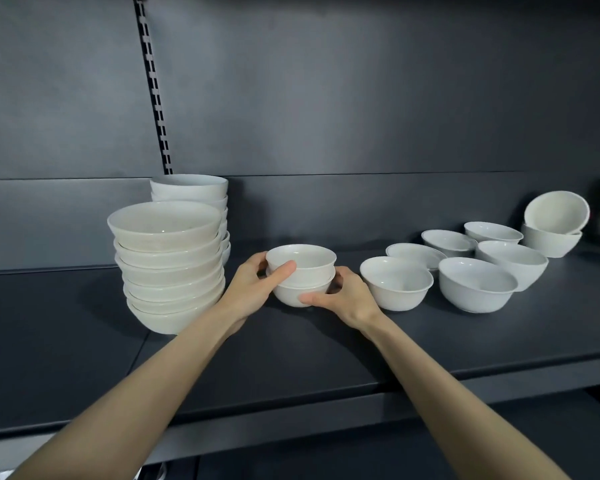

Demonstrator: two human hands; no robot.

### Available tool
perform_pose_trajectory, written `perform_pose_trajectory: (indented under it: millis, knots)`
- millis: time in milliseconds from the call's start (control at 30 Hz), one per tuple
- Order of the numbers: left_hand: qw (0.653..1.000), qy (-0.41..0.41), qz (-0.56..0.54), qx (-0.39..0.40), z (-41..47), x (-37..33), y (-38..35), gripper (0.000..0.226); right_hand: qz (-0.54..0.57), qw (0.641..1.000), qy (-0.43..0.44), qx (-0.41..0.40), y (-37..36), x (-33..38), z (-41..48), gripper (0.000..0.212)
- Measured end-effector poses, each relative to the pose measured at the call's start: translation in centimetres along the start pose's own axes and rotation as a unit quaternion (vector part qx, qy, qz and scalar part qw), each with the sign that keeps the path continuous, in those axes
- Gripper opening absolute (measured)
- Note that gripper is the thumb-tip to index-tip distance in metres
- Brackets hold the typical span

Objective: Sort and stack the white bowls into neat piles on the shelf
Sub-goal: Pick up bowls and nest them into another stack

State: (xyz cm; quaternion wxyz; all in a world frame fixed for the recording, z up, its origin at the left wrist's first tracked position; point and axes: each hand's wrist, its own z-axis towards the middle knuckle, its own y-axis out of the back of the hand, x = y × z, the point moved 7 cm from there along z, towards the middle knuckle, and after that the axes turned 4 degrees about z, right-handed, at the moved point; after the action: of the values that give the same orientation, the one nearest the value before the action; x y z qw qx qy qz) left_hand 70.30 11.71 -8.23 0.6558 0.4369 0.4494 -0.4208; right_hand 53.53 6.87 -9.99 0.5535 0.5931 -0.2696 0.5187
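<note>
White bowls (512,265) are spread along a dark shelf (291,358), which runs the full width of the view in front of a dark back panel (361,98) with a slotted upright (153,91) at the left.

The front pile (170,268), the biggest group, stands at the left of the shelf: wide cream-white bowls nested upright, leaning slightly. Just behind it a rear pile (191,190) of narrower bowls rises against the panel.

To the right, loose bowls (475,285) sit singly and close together, some touching, a few tipped on their sides. At the far right a tilted bowl (555,213) leans inside another upright one.

Between the front pile and the loose bowls is the small pile (302,275): two small bowls, one nested in the other, at shelf level. I cannot tell whether it rests on the surface.

The left hand (253,289) grips its left side, thumb curled across the upper bowl's wall. The right hand (347,299) holds the right side, thumb lying along the lower bowl near its base. The other fingers are hidden behind.
</note>
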Motion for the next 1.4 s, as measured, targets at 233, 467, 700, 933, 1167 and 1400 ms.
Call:
perform_pose_trajectory:
  millis: [233, 467, 700, 933, 1167, 1400]
  knots:
    - [0.999, -0.033, -0.015, 0.003, -0.9, -1.1, -0.3, 0.034, -0.011, 0.999, 0.023, -0.031, 1.0, 0.8, -0.9, 0.075]
    - [0.994, -0.102, -0.029, 0.012, -0.8, -5.7, -1.8, 0.024, -0.007, 0.994, 0.071, -0.083, 5.1, 4.1, -2.4, 0.065]
    - [0.99, -0.118, -0.056, 0.057, 0.4, -8.5, -7.2, 0.027, -0.004, 0.988, 0.075, -0.137, 11.5, 4.0, -3.5, 0.076]
    - [0.988, -0.115, -0.054, 0.092, 1.6, -7.9, -11.7, 0.032, -0.029, 0.986, 0.048, -0.16, 14.5, 0.6, -3.4, 0.082]
    - [0.988, -0.094, -0.063, 0.105, 2.1, -6.2, -12.7, 0.03, -0.044, 0.985, 0.057, -0.156, 14.4, -0.8, -3.3, 0.076]
    - [0.988, -0.075, -0.076, 0.108, 2.0, -5.2, -12.3, 0.041, -0.026, 0.989, 0.061, -0.13, 13.2, -1.2, -2.8, 0.057]
